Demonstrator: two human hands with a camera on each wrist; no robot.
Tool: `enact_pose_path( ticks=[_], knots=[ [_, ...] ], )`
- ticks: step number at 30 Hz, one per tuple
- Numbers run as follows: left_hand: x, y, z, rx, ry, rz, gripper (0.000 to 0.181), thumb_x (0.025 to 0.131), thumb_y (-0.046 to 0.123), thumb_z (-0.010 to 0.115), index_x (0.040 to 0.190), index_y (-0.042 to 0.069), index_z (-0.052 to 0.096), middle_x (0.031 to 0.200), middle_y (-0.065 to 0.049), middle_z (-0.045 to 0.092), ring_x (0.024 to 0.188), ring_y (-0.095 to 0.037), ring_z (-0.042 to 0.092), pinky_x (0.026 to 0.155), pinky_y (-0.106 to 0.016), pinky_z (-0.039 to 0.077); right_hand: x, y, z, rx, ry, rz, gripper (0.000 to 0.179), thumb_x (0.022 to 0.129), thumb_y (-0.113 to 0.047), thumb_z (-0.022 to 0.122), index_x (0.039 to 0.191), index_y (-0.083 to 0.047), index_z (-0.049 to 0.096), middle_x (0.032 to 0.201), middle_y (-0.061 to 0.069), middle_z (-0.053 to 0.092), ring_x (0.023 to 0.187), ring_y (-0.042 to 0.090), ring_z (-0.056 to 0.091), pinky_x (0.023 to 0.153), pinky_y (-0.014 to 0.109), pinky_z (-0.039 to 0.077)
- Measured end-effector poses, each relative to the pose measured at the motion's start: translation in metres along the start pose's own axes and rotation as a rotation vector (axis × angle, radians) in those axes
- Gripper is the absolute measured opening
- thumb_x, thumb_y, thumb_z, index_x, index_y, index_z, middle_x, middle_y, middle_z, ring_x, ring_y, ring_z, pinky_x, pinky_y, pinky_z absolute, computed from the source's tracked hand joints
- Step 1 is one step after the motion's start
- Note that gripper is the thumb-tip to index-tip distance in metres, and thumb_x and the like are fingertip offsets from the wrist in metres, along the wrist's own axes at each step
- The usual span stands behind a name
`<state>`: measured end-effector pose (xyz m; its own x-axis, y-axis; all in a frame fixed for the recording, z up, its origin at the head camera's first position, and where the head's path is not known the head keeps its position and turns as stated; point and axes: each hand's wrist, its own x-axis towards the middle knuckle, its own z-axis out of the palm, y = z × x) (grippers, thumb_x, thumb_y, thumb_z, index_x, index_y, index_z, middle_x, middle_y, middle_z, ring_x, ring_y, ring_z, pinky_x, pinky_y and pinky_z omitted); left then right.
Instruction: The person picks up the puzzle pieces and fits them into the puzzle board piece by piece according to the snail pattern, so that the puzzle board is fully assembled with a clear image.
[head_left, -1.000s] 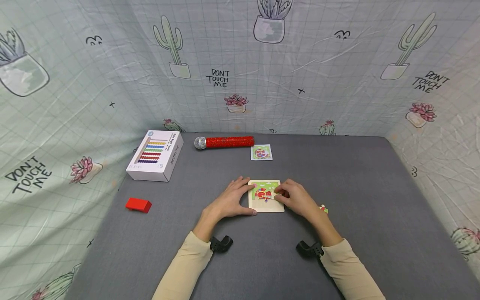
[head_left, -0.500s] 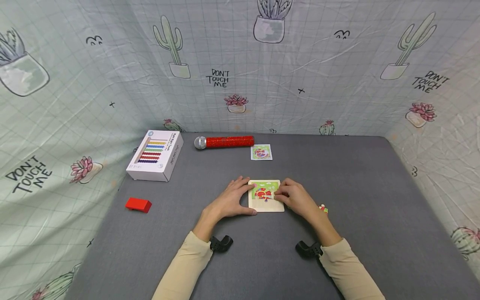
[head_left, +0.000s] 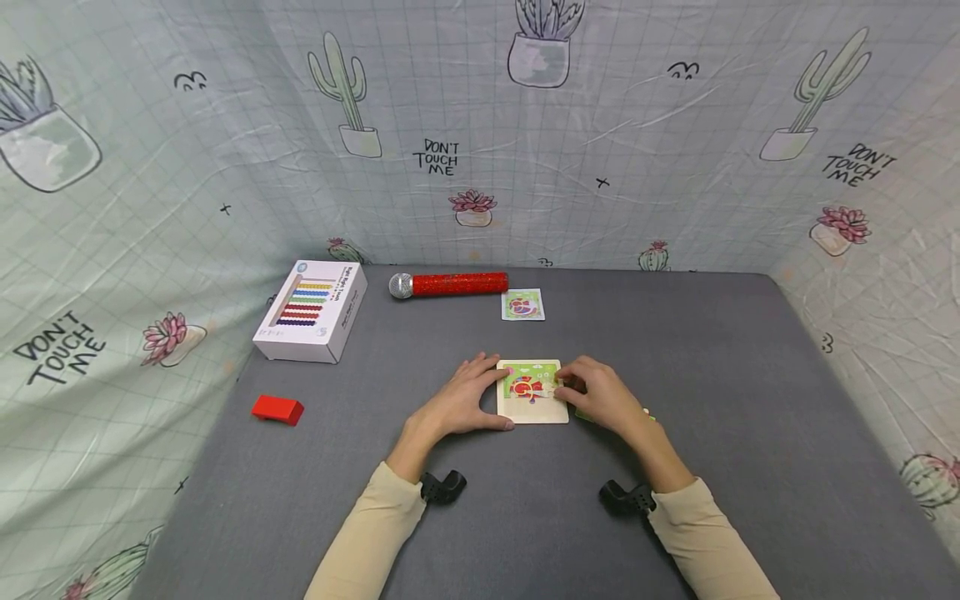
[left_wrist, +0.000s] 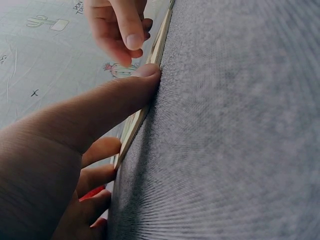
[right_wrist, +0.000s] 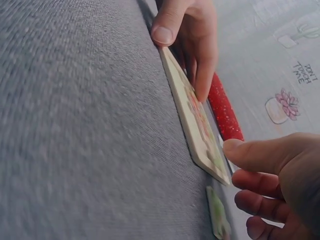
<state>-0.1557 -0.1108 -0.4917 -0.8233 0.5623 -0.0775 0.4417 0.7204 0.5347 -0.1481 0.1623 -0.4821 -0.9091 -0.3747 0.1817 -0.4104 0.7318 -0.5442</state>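
Observation:
A pale wooden jigsaw board (head_left: 531, 413) with a green and red picture lies flat on the grey table. My left hand (head_left: 463, 398) holds its left side, thumb at the near edge and a finger over the picture, as the right wrist view also shows. Just off the board's right side hovers my right hand (head_left: 600, 393), its thumb and fingers slightly apart; I see nothing between them in the right wrist view. Below that hand lies a green puzzle piece (right_wrist: 218, 212), beside the board. Another bit of a piece (head_left: 652, 417) peeks out past the right wrist, mostly hidden.
Behind the board lie a red glittery microphone (head_left: 459, 284) and a small picture card (head_left: 522, 306) touching its end. To the left stand a white box (head_left: 311, 312) with an abacus picture and a red block (head_left: 277, 409). A printed cloth (head_left: 600, 125) hangs behind the table.
My right hand has shifted slightly right, off the board's picture, and its fingers have parted. A green piece now shows beneath it. The left hand and the board stay in place.

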Motion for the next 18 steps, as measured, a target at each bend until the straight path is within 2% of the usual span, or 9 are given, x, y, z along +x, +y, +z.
enact_pose_path(
  ticks=[18],
  knots=[
    [0.000, -0.001, 0.002, 0.019, 0.020, 0.009, 0.090, 0.078, 0.053, 0.080, 0.152, 0.017, 0.044, 0.165, -0.009, 0.029, 0.157, -0.031, 0.015, 0.129, -0.048, 0.012, -0.022, 0.009, -0.013, -0.026, -0.034, 0.030, 0.038, 0.085, -0.024, 0.081, 0.115, -0.004, 0.069, 0.100, 0.004, 0.064, 0.089, 0.016, 0.058, 0.077, 0.037, 0.052]
  ],
)
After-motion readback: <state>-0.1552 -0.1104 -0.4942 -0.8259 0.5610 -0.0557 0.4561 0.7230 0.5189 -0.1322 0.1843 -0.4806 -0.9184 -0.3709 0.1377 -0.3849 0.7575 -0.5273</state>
